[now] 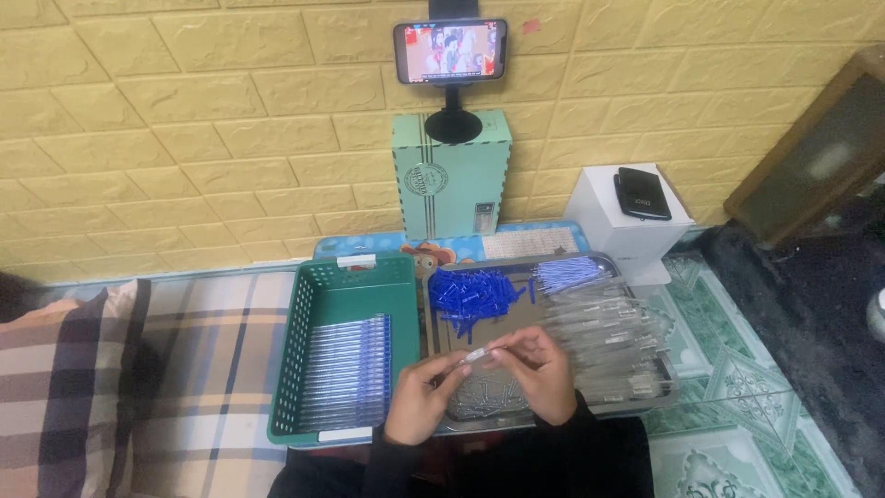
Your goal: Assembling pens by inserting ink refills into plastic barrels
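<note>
Both my hands meet over the near part of a metal tray (645, 402). My left hand (422, 398) and my right hand (544, 373) pinch the two ends of one clear pen barrel (477, 355) between thumb and fingers. Under them lie small clear parts (489, 398). Farther back in the tray is a heap of blue pen caps (472, 295), a bundle of blue-white refills (567, 274), and a pile of clear barrels (608, 341) on the right. Left of the tray, a green basket (318, 295) holds a neat row of assembled pens (348, 373).
A phone (450, 51) on a stand shows a video above a teal box (450, 184) against the yellow brick-pattern wall. A white box (627, 226) with a black device stands at the right. A plaid cushion (64, 387) lies at the left; green patterned floor spreads right.
</note>
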